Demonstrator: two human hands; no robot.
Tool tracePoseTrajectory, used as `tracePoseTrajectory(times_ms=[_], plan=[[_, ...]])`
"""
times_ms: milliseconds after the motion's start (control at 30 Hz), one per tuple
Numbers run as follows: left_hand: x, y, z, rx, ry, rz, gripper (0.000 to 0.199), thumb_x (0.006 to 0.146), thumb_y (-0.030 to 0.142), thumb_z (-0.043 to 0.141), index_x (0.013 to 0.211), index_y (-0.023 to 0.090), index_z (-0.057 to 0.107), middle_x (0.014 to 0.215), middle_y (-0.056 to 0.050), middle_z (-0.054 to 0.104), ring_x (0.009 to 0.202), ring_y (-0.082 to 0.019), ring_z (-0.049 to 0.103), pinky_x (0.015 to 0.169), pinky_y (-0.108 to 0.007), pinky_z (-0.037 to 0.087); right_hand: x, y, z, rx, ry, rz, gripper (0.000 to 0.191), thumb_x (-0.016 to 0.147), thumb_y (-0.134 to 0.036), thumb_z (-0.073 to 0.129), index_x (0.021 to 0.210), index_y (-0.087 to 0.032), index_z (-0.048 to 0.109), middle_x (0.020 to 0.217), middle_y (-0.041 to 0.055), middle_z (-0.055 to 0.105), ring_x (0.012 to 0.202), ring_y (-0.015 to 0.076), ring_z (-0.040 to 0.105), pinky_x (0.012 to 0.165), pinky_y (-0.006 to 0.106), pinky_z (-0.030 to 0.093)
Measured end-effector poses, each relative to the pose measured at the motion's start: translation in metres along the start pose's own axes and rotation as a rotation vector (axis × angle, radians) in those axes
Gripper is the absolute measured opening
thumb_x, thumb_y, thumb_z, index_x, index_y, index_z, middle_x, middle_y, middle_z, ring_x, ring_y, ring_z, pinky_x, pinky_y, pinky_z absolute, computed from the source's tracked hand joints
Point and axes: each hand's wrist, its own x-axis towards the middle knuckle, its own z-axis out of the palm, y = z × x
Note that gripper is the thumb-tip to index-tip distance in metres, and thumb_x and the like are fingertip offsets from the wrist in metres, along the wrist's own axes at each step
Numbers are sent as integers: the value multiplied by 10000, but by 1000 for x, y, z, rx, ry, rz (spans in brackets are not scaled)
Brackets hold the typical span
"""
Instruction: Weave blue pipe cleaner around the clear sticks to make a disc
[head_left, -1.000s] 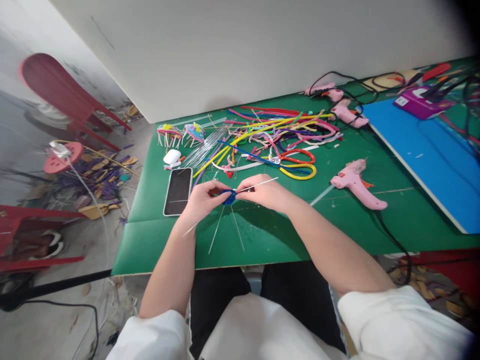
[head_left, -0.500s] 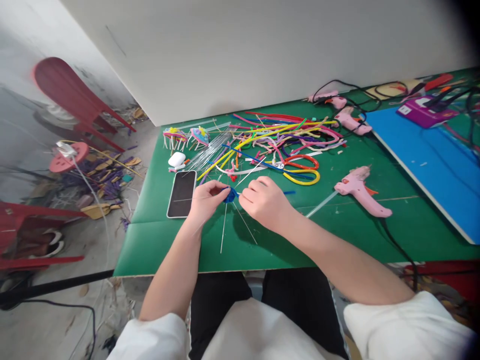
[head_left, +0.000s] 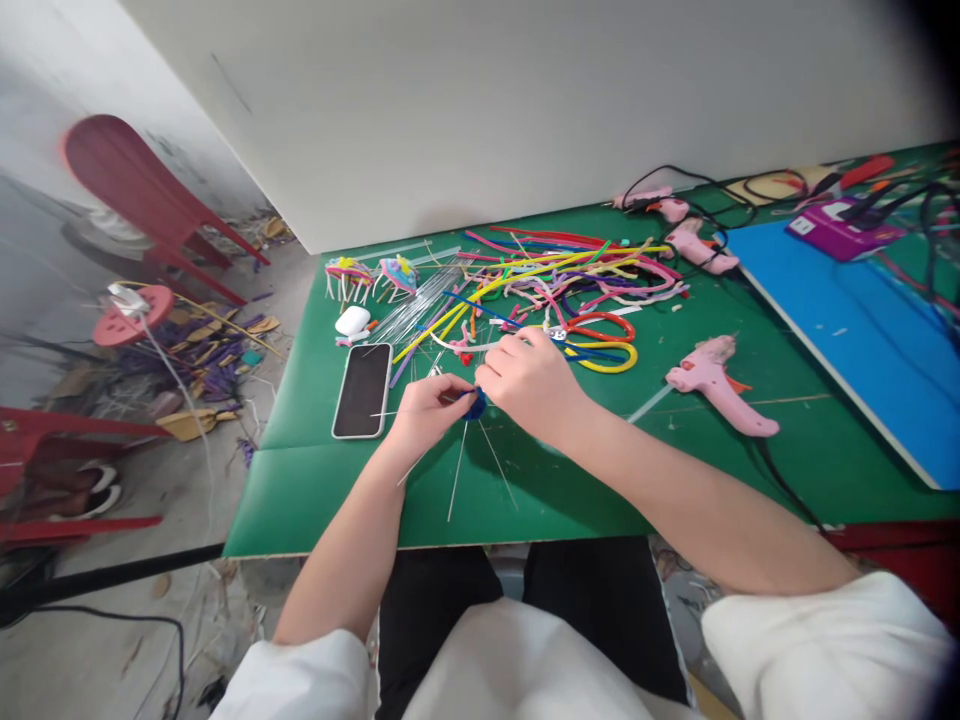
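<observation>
My left hand (head_left: 429, 410) pinches a small blue wound pipe-cleaner piece (head_left: 474, 404) between thumb and fingers. Thin pale wires (head_left: 457, 470) stick out of it in several directions, some below and some across my left hand. On its right side, my right hand (head_left: 529, 385) is closed at the blue pipe cleaner, its fingertips against the upper edge of the piece. The fingers hide most of the strand they hold. Just beyond the hands lie scissors (head_left: 630, 357) with a red and a yellow handle loop.
A phone (head_left: 362, 391) and a white earbud case (head_left: 352, 321) lie to the left. Behind are loose wires (head_left: 427, 298), coloured pipe cleaners (head_left: 555, 262) and two small umbrella-like pieces (head_left: 398, 274). A pink glue gun (head_left: 720, 385) and a blue board (head_left: 862, 340) are on the right.
Both hands and the blue piece have shifted slightly right and nearer to me. My right hand has turned up over the piece, and the blue strand's loose end beside it no longer shows.
</observation>
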Motion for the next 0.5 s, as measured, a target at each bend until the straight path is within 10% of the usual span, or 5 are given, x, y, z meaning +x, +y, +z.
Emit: tracePoseTrajectory(times_ms=[300, 500], plan=[[-5, 2, 0, 62, -234, -8, 167, 753, 294, 623, 822, 162, 698, 715, -11, 691, 618, -111, 620, 606, -208, 509, 16, 25, -25, 263, -625, 242, 127, 792, -274, 607, 746, -198, 696, 794, 40, 694, 726, 176, 586, 577, 289, 330], [-8, 10, 3, -131, -345, -49, 141, 709, 274, 679, 774, 150, 688, 723, -25, 679, 615, -108, 606, 592, -213, 501, 22, 60, -9, 822, -878, 80, 121, 727, -273, 617, 695, -175, 680, 662, 9, 652, 597, 117, 558, 540, 241, 386]])
